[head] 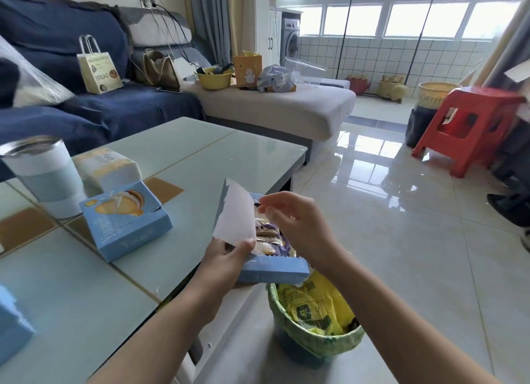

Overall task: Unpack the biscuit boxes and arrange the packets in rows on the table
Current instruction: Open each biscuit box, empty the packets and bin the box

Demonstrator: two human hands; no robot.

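Observation:
A blue biscuit box (272,271) is held off the front right corner of the glass table (183,165), above a bin. Its torn lid flap (235,217) stands up, white inside. My left hand (226,257) grips the box at its near left side, thumb at the base of the flap. My right hand (295,220) hovers over the open box, fingers curled and pinching at the flap's upper right edge. Several purple and gold packets (269,237) show inside. A second blue box (126,223) lies shut on the table to the left. A third blue box (13,323) sits at the left edge.
A green woven bin (312,340) lined with a yellow bag stands under the box. A white and blue tumbler (43,177) and a tissue pack (109,165) stand at the table's left. Beyond are a blue sofa (86,97) and a red stool (470,122) on the glossy floor.

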